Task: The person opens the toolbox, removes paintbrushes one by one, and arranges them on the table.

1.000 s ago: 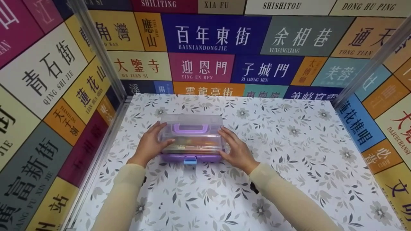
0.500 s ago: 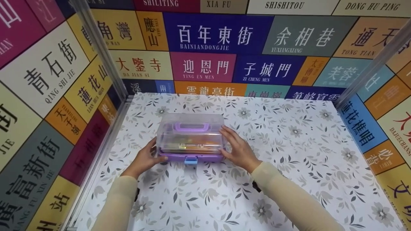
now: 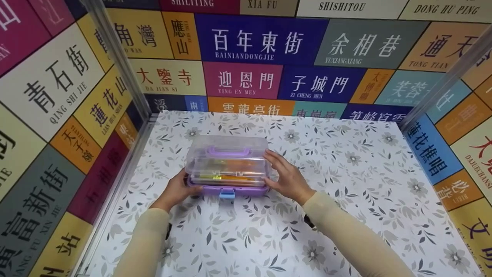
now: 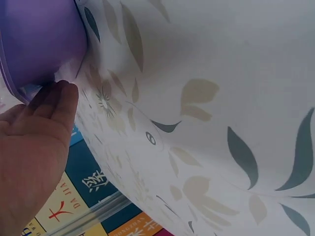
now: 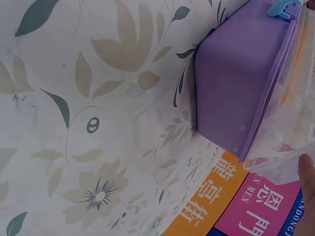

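A storage box with a clear lid (image 3: 226, 167) and a purple base (image 3: 246, 191) stands on the table. A purple handle (image 3: 228, 152) tops the lid, and a blue latch (image 3: 227, 193) is at the front. Orange and yellow contents show blurred through the plastic. My left hand (image 3: 178, 191) grips the box's left end, thumb at the front rim; in the left wrist view its fingertips (image 4: 69, 91) reach the base's rim. My right hand (image 3: 288, 177) touches the lid's right end with fingers and thumb spread. Only part of that hand (image 5: 307, 187) shows in the right wrist view.
The table (image 3: 357, 200) has a white cover printed with grey flowers and leaves. Panels with coloured street-name signs (image 3: 261, 40) enclose it at the back and sides. Clear corner strips (image 3: 123, 65) run up where the panels meet.
My left hand has moved from the lid's left side down to the rim of the base. The box's left end has shifted slightly, while my right hand stays at the lid's right end.
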Demonstrator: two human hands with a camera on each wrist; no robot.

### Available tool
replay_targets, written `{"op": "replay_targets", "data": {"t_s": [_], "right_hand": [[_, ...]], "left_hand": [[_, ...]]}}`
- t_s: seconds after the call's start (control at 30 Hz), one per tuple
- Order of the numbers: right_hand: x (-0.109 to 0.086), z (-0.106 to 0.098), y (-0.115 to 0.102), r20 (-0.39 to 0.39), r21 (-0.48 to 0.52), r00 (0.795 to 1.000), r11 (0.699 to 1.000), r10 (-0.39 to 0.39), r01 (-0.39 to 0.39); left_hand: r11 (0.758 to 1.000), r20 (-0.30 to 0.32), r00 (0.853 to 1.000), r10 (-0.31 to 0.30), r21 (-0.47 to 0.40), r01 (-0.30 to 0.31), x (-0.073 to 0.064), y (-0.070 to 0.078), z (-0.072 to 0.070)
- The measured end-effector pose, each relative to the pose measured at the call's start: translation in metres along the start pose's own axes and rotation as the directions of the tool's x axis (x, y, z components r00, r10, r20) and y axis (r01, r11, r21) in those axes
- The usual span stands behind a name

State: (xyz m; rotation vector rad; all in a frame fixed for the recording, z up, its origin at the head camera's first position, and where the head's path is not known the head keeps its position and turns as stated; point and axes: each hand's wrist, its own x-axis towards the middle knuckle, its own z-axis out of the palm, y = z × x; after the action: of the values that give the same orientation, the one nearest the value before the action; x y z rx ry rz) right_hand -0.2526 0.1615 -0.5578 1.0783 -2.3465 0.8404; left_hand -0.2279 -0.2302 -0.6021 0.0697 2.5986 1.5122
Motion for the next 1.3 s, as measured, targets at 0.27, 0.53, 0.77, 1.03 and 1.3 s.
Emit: {"op": "replay_targets", "data": {"t_s": [0.27,0.53,0.77,1.03,1.3], "right_hand": [[0.013,-0.008,0.006,0.012,0.078,1.000,0.997,0.027,-0.028],[0.024,-0.014,0.012,0.042,0.165,0.995,0.981,0.093,-0.099],[0.034,-0.020,0.013,0.079,0.258,0.978,0.944,0.193,-0.207],[0.048,-0.024,0.017,0.096,0.352,0.956,0.889,0.277,-0.292],[0.060,-0.029,0.021,0.151,0.405,0.908,0.814,0.390,-0.417]], "left_hand": [[1.000,0.068,0.998,0.007,0.006,-0.007,0.004,0.008,-0.004],[0.996,0.075,0.997,-0.008,0.088,0.001,0.008,0.013,-0.011],[0.996,0.069,0.997,-0.027,0.089,0.021,0.009,0.012,-0.012],[0.997,0.071,0.998,0.002,0.082,-0.008,0.009,0.010,-0.013],[0.995,0.069,0.997,-0.044,0.096,0.038,0.011,0.013,-0.015]]}}
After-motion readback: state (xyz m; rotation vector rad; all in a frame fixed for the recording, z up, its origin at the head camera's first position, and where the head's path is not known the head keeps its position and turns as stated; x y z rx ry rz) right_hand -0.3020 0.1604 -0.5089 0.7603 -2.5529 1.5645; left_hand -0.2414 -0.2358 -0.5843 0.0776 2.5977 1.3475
